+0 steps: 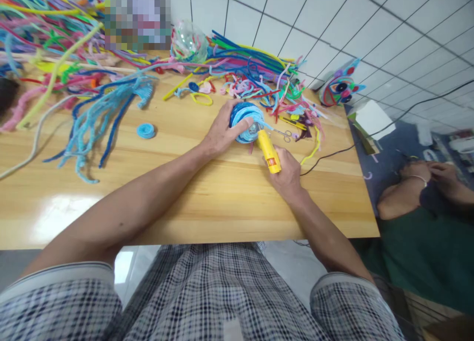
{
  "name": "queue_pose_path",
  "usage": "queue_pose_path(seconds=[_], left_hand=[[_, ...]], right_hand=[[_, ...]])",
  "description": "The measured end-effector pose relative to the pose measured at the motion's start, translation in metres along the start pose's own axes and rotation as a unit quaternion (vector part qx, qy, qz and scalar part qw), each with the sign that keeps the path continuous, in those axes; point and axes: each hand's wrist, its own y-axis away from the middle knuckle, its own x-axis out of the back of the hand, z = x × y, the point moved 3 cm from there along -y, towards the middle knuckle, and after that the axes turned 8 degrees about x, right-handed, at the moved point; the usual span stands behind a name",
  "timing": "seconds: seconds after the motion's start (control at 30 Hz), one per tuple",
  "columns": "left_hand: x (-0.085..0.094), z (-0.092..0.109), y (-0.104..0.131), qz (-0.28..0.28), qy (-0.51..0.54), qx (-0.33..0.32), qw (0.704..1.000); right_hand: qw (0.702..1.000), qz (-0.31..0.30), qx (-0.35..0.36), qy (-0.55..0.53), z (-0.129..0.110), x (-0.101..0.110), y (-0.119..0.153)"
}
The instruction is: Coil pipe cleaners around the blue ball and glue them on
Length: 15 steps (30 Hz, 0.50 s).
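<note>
My left hand is wrapped round a round object covered in blue coils, apparently pipe cleaners wound in rings, dark blue at its far left and light blue nearer. The thumb presses on the light blue coils. In my right hand is a yellow glue gun, its nozzle end against the right side of the coiled piece. A black cord runs from near that hand to the right. To the left on the table lies a small flat light blue coil.
Blue pipe cleaners lie bunched at left, with a large multicoloured heap behind. Scissors and scraps sit right of my hands. A decorated face-like craft stands at the back right. Another person's arms are at far right.
</note>
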Motion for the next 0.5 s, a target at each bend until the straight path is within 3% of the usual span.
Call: queue_pose_path(seconds=[0.4, 0.5], left_hand=[[-0.0021, -0.0053, -0.0006, 0.010, 0.006, -0.005, 1.000], [-0.0011, -0.0039, -0.0002, 0.016, 0.002, -0.005, 1.000]], right_hand=[[1.000, 0.007, 0.002, -0.021, 0.0015, -0.0004, 0.0049], [0.998, 0.042, -0.022, -0.034, 0.0090, 0.0065, 0.0064]])
